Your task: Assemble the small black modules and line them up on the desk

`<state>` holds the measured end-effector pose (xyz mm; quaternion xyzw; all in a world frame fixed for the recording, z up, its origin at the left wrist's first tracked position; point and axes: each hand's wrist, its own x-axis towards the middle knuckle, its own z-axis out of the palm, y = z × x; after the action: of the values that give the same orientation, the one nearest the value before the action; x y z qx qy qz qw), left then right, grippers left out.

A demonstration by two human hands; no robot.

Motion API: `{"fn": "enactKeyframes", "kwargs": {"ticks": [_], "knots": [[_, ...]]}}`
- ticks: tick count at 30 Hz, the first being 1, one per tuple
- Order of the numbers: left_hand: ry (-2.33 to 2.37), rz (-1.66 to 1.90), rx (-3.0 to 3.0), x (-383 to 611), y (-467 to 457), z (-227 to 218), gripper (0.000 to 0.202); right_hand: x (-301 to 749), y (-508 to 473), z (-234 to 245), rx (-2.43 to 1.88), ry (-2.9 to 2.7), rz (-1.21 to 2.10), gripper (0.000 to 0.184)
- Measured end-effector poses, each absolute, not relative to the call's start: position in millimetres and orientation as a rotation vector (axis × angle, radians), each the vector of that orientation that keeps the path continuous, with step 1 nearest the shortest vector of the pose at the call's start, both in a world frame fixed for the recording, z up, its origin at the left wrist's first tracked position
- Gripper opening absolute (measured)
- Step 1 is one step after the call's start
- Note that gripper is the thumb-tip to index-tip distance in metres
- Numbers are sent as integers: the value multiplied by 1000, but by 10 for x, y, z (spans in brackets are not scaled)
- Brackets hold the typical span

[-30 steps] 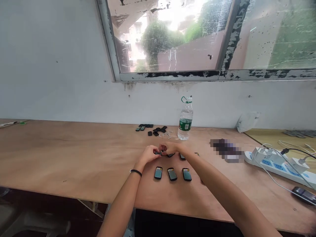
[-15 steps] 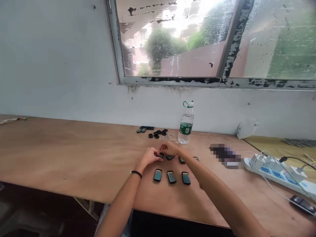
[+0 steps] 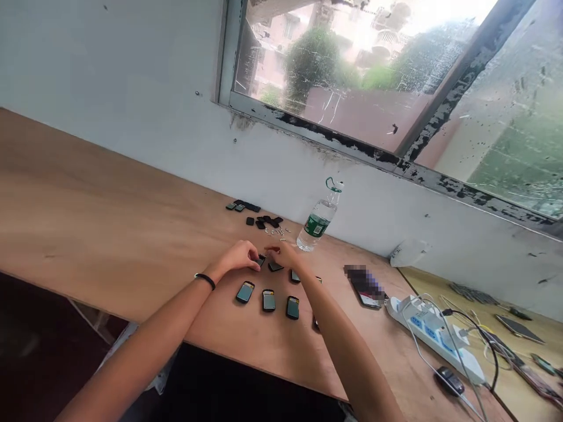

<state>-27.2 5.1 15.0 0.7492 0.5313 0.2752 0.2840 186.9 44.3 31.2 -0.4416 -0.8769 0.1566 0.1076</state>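
My left hand (image 3: 240, 256) is closed at the left edge of a small flat device (image 3: 260, 261) with a black rim, its thumb and fingers gripping the side. From the other side, my right hand (image 3: 284, 255) reaches over with fingers bent together near that device's top; what they hold, if anything, is too small to make out. Just under the right hand lies a similar device (image 3: 275, 266), and another (image 3: 295, 275) is by the wrist. Nearer me sits a row of such grey-faced devices (image 3: 268, 300) with yellow strips at one end. My right forearm partly covers the row's right end.
Behind my hands lie several black pieces (image 3: 269, 221), small shiny metal bits (image 3: 277, 231) and more devices (image 3: 235, 206). A water bottle (image 3: 317, 225) stands by the wall. To the right are a phone (image 3: 365, 287), a power strip (image 3: 435, 337) with cables, and a black mouse-like object (image 3: 449, 381).
The view has tilted and swung to the right, so the table slants and more of its right end shows. Both hands stay at the same device, with the right fingers slightly shifted.
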Motion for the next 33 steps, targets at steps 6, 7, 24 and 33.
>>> {"fn": "enactKeyframes", "kwargs": {"ticks": [6, 7, 24, 33], "knots": [[1428, 740, 2091, -264, -1, 201, 32, 2182, 309, 288, -1386, -2533, 426, 27], [1424, 771, 2112, -250, -12, 211, 32, 2228, 285, 260, -1406, -2535, 441, 29], [1511, 437, 2583, 307, -282, 278, 19, 2309, 202, 166, -1313, -2480, 563, 14], [1532, 514, 2514, 313, -279, 259, 18, 2301, 330, 251, -1324, -2574, 622, 21]]}}
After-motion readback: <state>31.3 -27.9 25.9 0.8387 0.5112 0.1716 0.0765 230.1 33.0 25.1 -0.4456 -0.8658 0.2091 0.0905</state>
